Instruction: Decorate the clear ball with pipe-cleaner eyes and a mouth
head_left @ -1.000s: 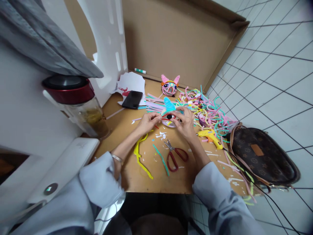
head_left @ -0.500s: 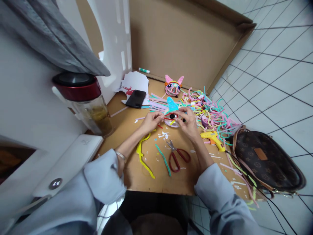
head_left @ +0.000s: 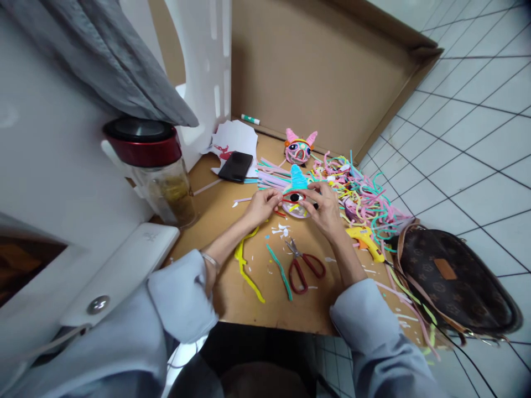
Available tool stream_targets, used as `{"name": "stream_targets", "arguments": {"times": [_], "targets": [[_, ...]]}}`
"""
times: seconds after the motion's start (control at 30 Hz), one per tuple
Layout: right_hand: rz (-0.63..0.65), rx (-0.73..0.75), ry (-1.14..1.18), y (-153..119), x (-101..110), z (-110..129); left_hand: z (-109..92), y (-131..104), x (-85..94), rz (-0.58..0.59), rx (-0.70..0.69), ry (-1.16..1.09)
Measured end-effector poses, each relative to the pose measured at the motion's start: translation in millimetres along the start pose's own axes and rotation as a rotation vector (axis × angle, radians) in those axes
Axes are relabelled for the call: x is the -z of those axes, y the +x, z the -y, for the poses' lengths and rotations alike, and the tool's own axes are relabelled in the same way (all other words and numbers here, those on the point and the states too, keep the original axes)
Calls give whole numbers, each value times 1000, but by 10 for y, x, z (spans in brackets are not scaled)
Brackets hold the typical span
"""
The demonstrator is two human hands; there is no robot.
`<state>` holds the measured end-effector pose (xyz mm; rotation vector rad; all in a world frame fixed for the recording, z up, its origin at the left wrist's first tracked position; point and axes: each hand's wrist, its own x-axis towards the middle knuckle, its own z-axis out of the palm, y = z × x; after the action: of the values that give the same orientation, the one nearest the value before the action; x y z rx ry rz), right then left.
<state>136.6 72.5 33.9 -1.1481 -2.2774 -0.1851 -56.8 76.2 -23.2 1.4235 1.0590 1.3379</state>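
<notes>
Both hands at the middle of the brown table (head_left: 236, 309), meeting over a craft figure (head_left: 298, 178) with a blue upright piece, a black-and-white eye and red trim round the eye. Left hand (head_left: 261, 205): thumb and fingertips pinched on the figure's left edge, by the red trim. Right hand (head_left: 326, 208): gripping the figure's right side, fingers above the eye, thumb lower. White scraps (head_left: 281, 230) lie just below the figure. Nearer the body, left to right: yellow strip (head_left: 243, 267), green strip (head_left: 280, 272), red-handled scissors (head_left: 299, 272) with blades pointing away. Beyond the hands: a bundle of pastel strips (head_left: 271, 176), a pink-eared figure (head_left: 299, 152), and a dark phone (head_left: 235, 167) partly on cut white paper (head_left: 239, 138). Right: tangled heap of coloured strips (head_left: 371, 193), yellow glue gun (head_left: 369, 242), brown patterned bag (head_left: 464, 284). Far left: red-collared jug (head_left: 160, 185), leafy matter in its liquid.
</notes>
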Motion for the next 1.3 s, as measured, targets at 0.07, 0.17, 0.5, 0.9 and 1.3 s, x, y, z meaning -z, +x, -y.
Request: {"name": "stream_targets", "arguments": {"times": [0.07,0.17,0.5,0.9,1.3], "targets": [[-3,-5,-7,-6,1,35,5,2,5,-20,-15,25],[-11,-19,-39,-4,11,85,14,2,15,-50,-30,73],[20,-2,-147,57,61,118,11,-15,-1,-82,34,94],[54,-7,-144,-22,98,87,37,18,0,-68,12,113],[-23,3,-187,-100,51,104,73,-7,-17,-130,-188,201]]}}
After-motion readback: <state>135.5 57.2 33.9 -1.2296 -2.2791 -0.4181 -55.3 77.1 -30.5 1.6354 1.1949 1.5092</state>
